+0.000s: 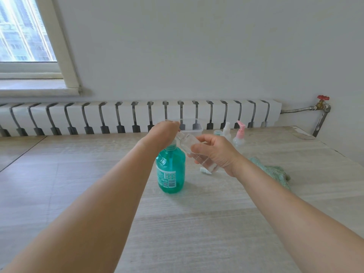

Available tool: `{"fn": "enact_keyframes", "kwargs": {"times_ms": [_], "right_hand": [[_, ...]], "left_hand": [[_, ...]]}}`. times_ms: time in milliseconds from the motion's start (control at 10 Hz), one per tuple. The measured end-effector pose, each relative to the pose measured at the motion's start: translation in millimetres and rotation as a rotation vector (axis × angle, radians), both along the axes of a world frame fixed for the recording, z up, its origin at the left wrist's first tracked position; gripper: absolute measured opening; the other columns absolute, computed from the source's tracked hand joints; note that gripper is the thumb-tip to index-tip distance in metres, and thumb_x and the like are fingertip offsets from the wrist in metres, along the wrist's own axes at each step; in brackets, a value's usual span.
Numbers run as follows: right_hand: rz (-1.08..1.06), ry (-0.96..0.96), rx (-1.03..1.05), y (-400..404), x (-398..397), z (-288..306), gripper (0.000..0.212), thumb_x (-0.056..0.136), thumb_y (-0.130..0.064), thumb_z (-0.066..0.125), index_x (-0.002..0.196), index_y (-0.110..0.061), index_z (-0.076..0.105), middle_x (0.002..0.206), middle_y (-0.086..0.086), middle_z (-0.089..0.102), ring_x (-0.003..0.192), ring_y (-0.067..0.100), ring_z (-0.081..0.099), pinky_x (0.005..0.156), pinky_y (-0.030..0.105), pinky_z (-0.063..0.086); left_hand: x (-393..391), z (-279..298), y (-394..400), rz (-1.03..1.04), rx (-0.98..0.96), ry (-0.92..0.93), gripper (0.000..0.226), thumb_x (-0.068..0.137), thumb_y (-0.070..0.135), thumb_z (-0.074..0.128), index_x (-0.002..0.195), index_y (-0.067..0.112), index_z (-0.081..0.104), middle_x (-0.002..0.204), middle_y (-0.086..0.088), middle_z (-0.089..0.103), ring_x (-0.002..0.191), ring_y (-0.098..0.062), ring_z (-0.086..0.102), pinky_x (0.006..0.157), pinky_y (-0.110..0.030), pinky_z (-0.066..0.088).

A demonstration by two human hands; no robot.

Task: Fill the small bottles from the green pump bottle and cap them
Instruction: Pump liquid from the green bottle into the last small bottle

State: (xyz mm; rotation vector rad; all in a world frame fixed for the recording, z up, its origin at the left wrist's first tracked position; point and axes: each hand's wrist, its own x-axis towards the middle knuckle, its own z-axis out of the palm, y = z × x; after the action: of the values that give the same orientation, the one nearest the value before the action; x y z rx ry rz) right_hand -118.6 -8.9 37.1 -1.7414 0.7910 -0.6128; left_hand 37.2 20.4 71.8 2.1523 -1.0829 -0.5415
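Observation:
The green pump bottle (171, 170) stands upright on the table (197, 223) in the middle of the view. My left hand (162, 134) lies over its pump head and covers it; the fingers are hidden behind the hand. My right hand (214, 152) grips a small clear bottle (187, 143), tilted with its open neck up against the pump's spout under my left hand. A small white cap (204, 171) lies on the table just below that bottle.
Behind the hands stand a clear plastic box (194, 128), a small spray bottle (226, 131), a small bottle with a pink pump (239, 135) and a pale blue cap (217, 132). A green cloth (275, 172) lies at the right. A radiator (137, 115) lines the wall.

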Motion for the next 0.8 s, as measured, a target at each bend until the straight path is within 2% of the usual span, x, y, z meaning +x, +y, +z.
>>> {"fn": "enact_keyframes", "kwargs": {"times_ms": [100,200,300,400,500,600,700,800], "right_hand": [[0.001,0.018,-0.003,0,1,-2,0.032,0.083,-0.029,0.069,0.112,-0.018,0.062,0.102,0.004,0.07,0.082,0.015,0.068,0.063,0.022,0.051],[-0.005,0.032,-0.002,-1,0,-3,0.034,0.082,-0.029,0.069,0.114,-0.018,0.062,0.103,0.005,0.069,0.085,0.018,0.067,0.064,0.024,0.05],[-0.015,0.039,-0.016,1,-1,-2,0.034,0.081,-0.03,0.07,0.113,-0.02,0.061,0.104,0.005,0.068,0.09,0.022,0.065,0.067,0.028,0.048],[-0.021,0.039,-0.02,4,-2,0,0.035,0.081,-0.03,0.071,0.113,-0.02,0.061,0.105,0.005,0.068,0.092,0.022,0.064,0.066,0.028,0.046],[-0.032,0.027,-0.025,6,-4,5,0.036,0.08,-0.029,0.072,0.113,-0.019,0.062,0.105,0.005,0.068,0.088,0.02,0.064,0.067,0.027,0.048],[-0.039,0.009,-0.029,5,-4,10,0.037,0.081,-0.027,0.071,0.115,-0.018,0.062,0.107,0.007,0.067,0.094,0.024,0.064,0.072,0.03,0.05],[-0.031,0.013,-0.045,7,-3,12,0.035,0.081,-0.026,0.071,0.114,-0.018,0.062,0.108,0.006,0.067,0.093,0.022,0.063,0.069,0.028,0.049],[-0.032,0.007,-0.046,8,-3,12,0.035,0.082,-0.026,0.071,0.114,-0.017,0.062,0.108,0.007,0.067,0.094,0.024,0.063,0.074,0.032,0.051]], "left_hand": [[0,-2,6,-0.022,-0.08,0.145,0.034,0.095,0.023,0.041,0.122,0.007,0.056,0.128,-0.01,0.055,0.117,-0.027,0.051,0.095,-0.034,0.041],[1,-8,3,-0.052,-0.058,0.134,0.036,0.094,0.024,0.04,0.119,0.007,0.059,0.127,-0.01,0.056,0.098,-0.022,0.051,0.093,-0.034,0.041],[2,-7,2,-0.073,-0.004,0.033,0.032,0.094,0.02,0.044,0.122,0.01,0.055,0.125,-0.009,0.056,0.085,-0.016,0.047,0.081,-0.029,0.044],[4,-6,-2,-0.049,0.044,-0.038,0.038,0.089,0.009,0.055,0.126,0.01,0.046,0.121,-0.01,0.054,0.086,-0.017,0.051,0.08,-0.024,0.044],[10,-2,0,-0.115,0.078,-0.13,0.041,0.094,0.032,0.044,0.127,0.008,0.048,0.124,-0.012,0.053,0.106,-0.025,0.053,0.093,-0.034,0.043],[11,1,-1,-0.097,0.051,-0.132,0.055,0.093,0.05,0.033,0.129,0.012,0.047,0.133,-0.011,0.048,0.114,-0.025,0.047,0.098,-0.039,0.038],[13,-1,-2,-0.118,0.011,-0.195,0.053,0.094,0.049,0.034,0.129,0.011,0.046,0.132,-0.01,0.049,0.103,-0.021,0.046,0.092,-0.035,0.039],[11,-3,-3,-0.108,0.006,-0.17,0.049,0.096,0.045,0.033,0.126,0.01,0.047,0.124,-0.011,0.052,0.1,-0.021,0.048,0.09,-0.035,0.041]]}}
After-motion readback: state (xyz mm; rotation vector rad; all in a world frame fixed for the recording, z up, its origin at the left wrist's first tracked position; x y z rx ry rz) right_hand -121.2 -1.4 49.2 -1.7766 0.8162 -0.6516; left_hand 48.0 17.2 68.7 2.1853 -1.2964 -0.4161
